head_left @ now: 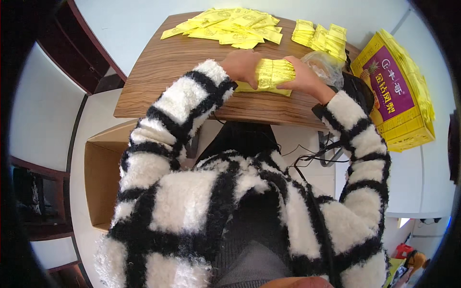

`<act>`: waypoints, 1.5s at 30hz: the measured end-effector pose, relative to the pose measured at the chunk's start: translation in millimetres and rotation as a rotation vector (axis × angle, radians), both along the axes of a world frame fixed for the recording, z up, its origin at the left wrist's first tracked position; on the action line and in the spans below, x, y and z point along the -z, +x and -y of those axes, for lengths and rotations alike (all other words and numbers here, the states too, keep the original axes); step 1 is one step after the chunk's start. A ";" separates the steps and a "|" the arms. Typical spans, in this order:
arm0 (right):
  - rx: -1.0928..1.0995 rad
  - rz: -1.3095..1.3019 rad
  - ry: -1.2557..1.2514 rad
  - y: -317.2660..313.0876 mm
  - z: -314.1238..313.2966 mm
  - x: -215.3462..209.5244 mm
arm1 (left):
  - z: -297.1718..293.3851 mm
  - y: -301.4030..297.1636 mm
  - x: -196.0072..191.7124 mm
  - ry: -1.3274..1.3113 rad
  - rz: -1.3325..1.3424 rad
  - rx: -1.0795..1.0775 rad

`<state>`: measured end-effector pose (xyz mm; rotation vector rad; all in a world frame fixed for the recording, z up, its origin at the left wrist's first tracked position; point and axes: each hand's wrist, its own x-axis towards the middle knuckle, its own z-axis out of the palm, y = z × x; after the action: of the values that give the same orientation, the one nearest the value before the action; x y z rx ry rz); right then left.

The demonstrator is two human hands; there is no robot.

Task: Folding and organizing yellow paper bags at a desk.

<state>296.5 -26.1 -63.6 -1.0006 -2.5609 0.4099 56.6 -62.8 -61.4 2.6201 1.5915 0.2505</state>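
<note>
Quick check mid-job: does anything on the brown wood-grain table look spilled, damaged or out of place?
Nothing looks spilled or damaged. The untidy spot is the loose heap of flat yellow packets at the far side, overlapping at mixed angles, unlike the neat yellow bundle between the left hand and right hand.

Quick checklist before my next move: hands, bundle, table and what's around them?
1. Left hand on the bundle of thin yellow packets: ok, at its left side.
2. Right hand on the bundle: ok, at its right side.
3. Bundle over the brown wood-grain table: ok.
4. Loose yellow packet pile neatly stacked: not ok, spread out.
5. Crumpled clear plastic bag free of right hand: cannot tell, they overlap in view.
</note>
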 end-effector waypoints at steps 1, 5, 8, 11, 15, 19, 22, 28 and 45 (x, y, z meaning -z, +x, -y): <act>-0.008 0.066 0.086 -1.2 -0.5 -2.7 | 1.7 -0.7 -0.3 0.000 -0.001 0.000; -0.096 0.236 0.420 -17.9 0.7 -10.6 | 9.1 -1.1 -2.1 0.097 0.016 -0.001; -0.053 0.392 0.400 -28.2 2.8 -12.1 | 11.1 5.8 -5.0 -0.012 0.031 -0.034; -0.050 0.482 0.359 -36.4 2.8 -17.1 | 14.5 8.8 -8.3 0.037 0.007 -0.037; -0.104 0.488 0.297 -52.3 -2.4 -16.4 | 9.6 8.2 0.5 0.102 0.015 -0.012; -0.131 0.442 0.265 -59.3 -4.5 -10.0 | 9.3 9.4 3.2 0.094 0.016 -0.040; -0.113 0.415 0.219 -55.1 -4.8 -8.9 | 12.0 10.5 3.2 0.109 0.034 -0.045; -0.158 0.302 0.210 -28.4 -12.6 -12.6 | 8.6 4.8 -1.0 0.102 0.002 -0.048; -0.099 0.330 0.177 -43.1 -23.3 -16.8 | -8.3 -9.7 -7.5 0.105 -0.050 -0.038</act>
<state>253.4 -2.8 -46.8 -0.9458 -2.8860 0.0408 46.8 -54.5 -53.9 2.6962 1.6895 0.2799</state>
